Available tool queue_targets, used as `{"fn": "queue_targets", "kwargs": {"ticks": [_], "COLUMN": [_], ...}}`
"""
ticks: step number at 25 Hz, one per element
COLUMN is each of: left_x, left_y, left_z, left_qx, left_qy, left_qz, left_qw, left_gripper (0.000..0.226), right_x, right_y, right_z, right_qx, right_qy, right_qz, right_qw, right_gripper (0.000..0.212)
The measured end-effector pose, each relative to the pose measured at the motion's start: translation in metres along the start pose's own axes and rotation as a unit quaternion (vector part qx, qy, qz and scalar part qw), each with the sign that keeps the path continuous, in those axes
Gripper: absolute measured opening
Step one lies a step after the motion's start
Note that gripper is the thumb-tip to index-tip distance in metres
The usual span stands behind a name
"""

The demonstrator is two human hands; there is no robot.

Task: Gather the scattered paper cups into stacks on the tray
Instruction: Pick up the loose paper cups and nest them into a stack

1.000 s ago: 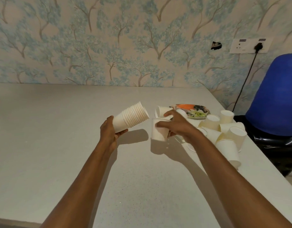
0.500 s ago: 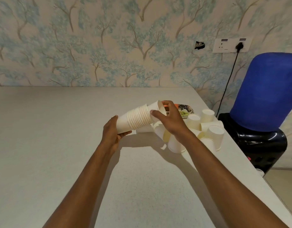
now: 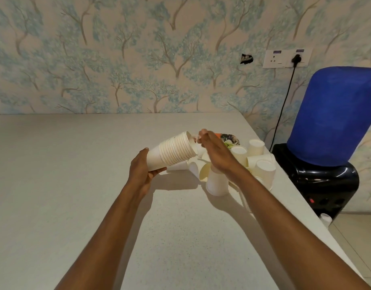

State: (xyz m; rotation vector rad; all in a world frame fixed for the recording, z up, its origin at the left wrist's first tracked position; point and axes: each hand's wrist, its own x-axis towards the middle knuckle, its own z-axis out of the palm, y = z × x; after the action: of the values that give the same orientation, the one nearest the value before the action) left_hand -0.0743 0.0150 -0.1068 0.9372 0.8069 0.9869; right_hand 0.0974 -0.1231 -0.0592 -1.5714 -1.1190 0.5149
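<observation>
After the tilted stack of white paper cups [image 3: 176,150] gained one, the left hand [image 3: 141,170] gripped its base; fingers [image 3: 203,132] of the right hand [image 3: 214,152], blurred, were unreadable.

Matt paper cups [image 3: 174,151], speckled table [image 3: 75,185]

The single white paper cup [image 3: 190,143] now sits nested in the tilted white paper-cup stack [image 3: 174,152], and the right grip [image 3: 213,151] has let go beside it.
</observation>
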Motion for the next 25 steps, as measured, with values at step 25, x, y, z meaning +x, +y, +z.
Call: {"fn": "queue_targets", "kwargs": {"ticks": [25], "left_x": [0.018], "left_y": [0.043], "left_z": [0.097], "left_qx": [0.064], "left_qy": [-0.02], "left_qz": [0.114], "left_qw": [0.991], "left_gripper": [0.04], "right_x": [0.028], "right_y": [-0.003], "right_z": [-0.083], "right_qx": [-0.109], "right_qy": [-0.037], "right_qz": [-0.066], "right_qw": [0.991], "right_gripper": [0.077]}}
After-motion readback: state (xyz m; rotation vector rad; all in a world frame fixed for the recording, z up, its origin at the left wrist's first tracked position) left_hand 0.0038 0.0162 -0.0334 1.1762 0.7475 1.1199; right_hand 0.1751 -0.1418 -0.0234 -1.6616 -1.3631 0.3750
